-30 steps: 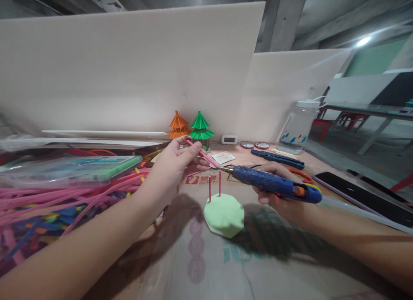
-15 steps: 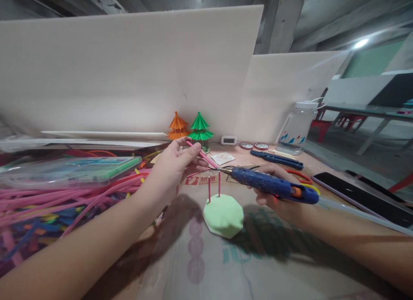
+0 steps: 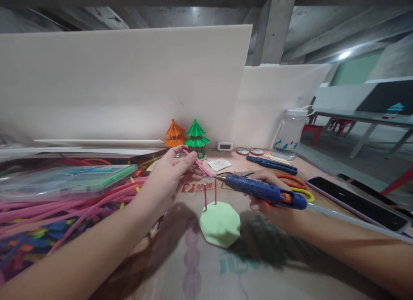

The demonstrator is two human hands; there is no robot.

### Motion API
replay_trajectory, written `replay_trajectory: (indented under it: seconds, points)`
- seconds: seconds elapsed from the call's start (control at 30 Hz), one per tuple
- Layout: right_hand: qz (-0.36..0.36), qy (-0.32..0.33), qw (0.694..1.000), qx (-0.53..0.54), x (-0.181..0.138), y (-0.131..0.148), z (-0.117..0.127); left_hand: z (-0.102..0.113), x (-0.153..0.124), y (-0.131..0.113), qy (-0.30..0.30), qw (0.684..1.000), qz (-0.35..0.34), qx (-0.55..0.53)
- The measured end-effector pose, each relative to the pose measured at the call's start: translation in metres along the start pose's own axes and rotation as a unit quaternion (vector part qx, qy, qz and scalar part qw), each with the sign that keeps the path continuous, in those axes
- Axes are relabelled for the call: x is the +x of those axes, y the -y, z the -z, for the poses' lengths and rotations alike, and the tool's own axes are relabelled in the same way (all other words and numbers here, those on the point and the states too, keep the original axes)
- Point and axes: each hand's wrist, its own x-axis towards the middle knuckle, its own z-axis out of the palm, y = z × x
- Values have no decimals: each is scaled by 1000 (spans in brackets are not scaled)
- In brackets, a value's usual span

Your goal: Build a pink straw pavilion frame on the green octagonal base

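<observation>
Green octagonal base [image 3: 220, 224] bears 2 upright pink sticks [image 3: 205, 196].

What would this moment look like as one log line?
left hand pinches thin pink stick | right hand grips blue glue gun | nozzle at stick tip

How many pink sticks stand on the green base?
2: left stick and right stick, side by side near the green base's far edge, below the glue gun's tip. None look hidden.

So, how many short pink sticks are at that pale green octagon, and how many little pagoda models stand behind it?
Upright pink sticks on the pale green octagonal base: 2
Pink stick in the left hand: 1
Little pagoda models, orange and green: 2
Total: 5
</observation>
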Motion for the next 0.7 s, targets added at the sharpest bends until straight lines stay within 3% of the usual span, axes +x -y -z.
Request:
replay_trajectory:
  seconds: [0.3,0.57,0.7]
  points:
    - [27,-11,999,-13,6,6,-2,-5,-1,-6,-35,999,14,4]
    - [7,3,1000,24,0,-3,0,8,4,3,21,1000,-13,7]
    - [10,-10,1000,24,-1,-8,-1,7,3,3,17,1000,-11,0]
